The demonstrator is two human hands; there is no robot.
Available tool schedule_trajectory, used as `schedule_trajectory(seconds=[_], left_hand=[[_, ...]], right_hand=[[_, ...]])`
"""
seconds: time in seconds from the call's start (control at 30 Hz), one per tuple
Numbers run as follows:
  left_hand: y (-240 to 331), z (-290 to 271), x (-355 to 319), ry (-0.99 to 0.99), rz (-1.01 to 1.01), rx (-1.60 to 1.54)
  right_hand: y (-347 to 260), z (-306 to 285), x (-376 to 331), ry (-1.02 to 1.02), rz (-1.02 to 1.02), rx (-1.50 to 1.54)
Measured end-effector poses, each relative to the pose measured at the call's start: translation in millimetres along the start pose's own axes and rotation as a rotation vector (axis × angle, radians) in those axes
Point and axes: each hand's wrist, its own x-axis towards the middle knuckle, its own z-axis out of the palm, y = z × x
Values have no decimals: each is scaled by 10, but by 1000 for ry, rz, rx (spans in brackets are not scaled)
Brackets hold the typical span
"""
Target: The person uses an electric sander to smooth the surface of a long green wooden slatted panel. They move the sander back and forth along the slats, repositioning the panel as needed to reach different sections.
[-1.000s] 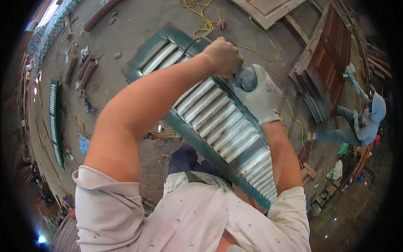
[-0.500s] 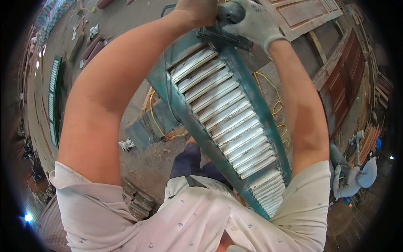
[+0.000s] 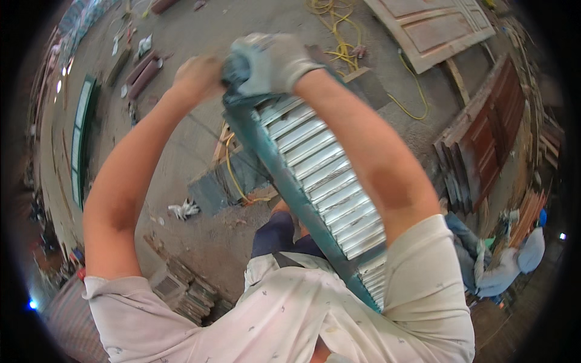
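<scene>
A dark hand-held power tool [image 3: 236, 71], mostly hidden by my hands, sits over the far left corner of a green louvered shutter [image 3: 293, 212]. The shutter runs diagonally toward my body, its slats worn to bare pale metal or wood. My right hand [image 3: 269, 63], in a pale work glove, is wrapped over the tool's front end. My left hand [image 3: 198, 75], bare and blurred by motion, is closed at the tool's left end.
Yellow cord [image 3: 339, 36] lies coiled on the floor beyond. Panelled doors [image 3: 439, 27] lean at the right, with a crouching person [image 3: 505, 263] nearby. Another green louvered shutter [image 3: 82, 145] stands at the left. A white glove [image 3: 184, 209] lies on the floor near stacked wood [image 3: 193, 293].
Both hands and the tool have moved left, from the shutter's far right end to its far left corner. More of the floor and cord beyond has come into view.
</scene>
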Motion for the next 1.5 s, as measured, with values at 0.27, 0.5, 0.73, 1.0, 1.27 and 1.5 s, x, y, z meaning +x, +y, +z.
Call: schedule_trajectory(seconds=[0.27, 0.5, 0.73, 1.0, 1.27, 1.5], left_hand=[[-442, 334, -868, -92, -61, -137], [472, 387, -1917, -17, -564, -848], [2226, 676, -2597, 373, -543, -1091], [2793, 168, -2898, 322, 284, -1013], [2013, 163, -1047, 421, 304, -586], [3617, 984, -577, 159, 533, -139]], right_hand=[[-877, 448, -556, 402, 81, 89], [-1546, 786, -2337, 109, 508, 827], [-1899, -89, -2193, -106, 752, 986], [-1565, -171, -3187, 254, 1037, 1160], [-1711, -348, -4556, 771, 1395, 1062], [-2399, -377, -5430, 969, 1575, 671]])
